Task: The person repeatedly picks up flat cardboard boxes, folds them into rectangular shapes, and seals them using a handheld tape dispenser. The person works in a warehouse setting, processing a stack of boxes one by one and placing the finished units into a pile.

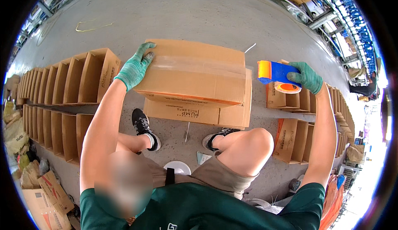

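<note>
A closed brown cardboard box [195, 74] lies in front of me, with a strip of clear tape along its upper face. Beneath it is another cardboard box [178, 111], partly hidden. My left hand [137, 65], in a green knit glove, presses against the upper box's left end, thumb and fingers apart around its corner. Off to the right, clear of the box, my gloved right hand [306, 77] grips a blue tape dispenser [278, 71] with a yellow and orange front end. An orange-cored tape roll shows on its underside.
Rows of open, upright cartons [62, 80] stand at the left, and more cartons [292, 141] at the right. Flattened cardboard [56, 192] lies at the lower left. Between my feet are a white round object [177, 167] and a thin white stick [187, 132]. Shelving [352, 26] lines the far right.
</note>
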